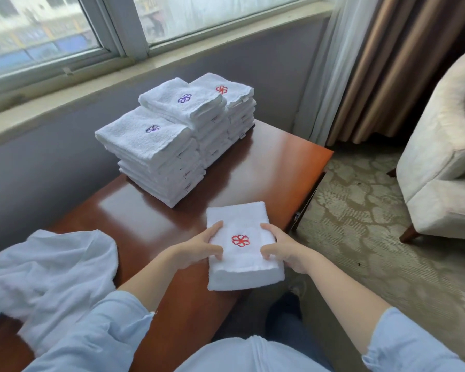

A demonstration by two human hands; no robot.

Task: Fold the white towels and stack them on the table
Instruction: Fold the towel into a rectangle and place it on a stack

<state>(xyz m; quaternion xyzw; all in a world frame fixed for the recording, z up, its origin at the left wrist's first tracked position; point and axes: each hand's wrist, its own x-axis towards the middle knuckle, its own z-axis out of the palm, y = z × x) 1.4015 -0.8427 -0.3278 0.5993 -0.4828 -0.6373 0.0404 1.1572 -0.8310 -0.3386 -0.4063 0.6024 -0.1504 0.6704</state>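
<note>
The left hand (203, 247) and right hand (282, 248) each grip one side of the folded towel (242, 216), fingers curled over it, likely to keep its layers together for carrying. It is at the near edge of the counter (145, 216), well apart from the stacks (159, 157) by the window. An unfolded heap (46, 277) waits at the left.

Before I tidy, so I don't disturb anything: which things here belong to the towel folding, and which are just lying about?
Job: folded towel, gripped by left hand and right hand; towel stacks; unfolded towels; table.
Not the job: armchair; curtain.
</note>
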